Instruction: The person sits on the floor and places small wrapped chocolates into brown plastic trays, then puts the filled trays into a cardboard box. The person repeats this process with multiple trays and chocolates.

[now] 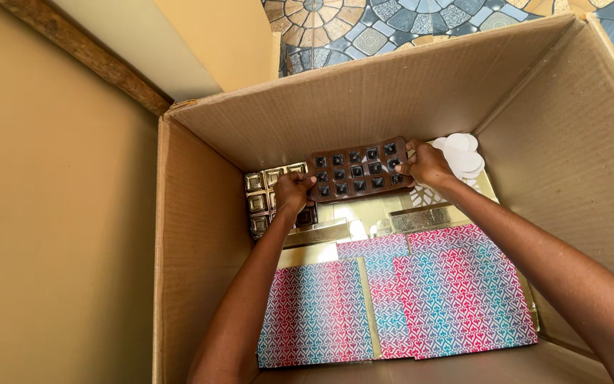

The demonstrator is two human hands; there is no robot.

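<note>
Both arms reach down into a large cardboard box [200, 270]. A brown cavity tray [358, 171] — a thin moulded sheet with rows of square pockets — is held level near the box's far wall, clear of the contents beneath. The left hand [294, 193] pinches the tray's left end, fingers curled over its edge; the right hand [428, 165] pinches the right end likewise — a two-ended grip that likely keeps so flimsy a sheet from sagging. Below, gold cavity trays [259, 200] sit in the far left corner, white paper cut-outs [461, 155] toward the far right corner, and flat patterned red-and-teal cartons [421, 299] cover the near floor, laid flat and overlapping.
</note>
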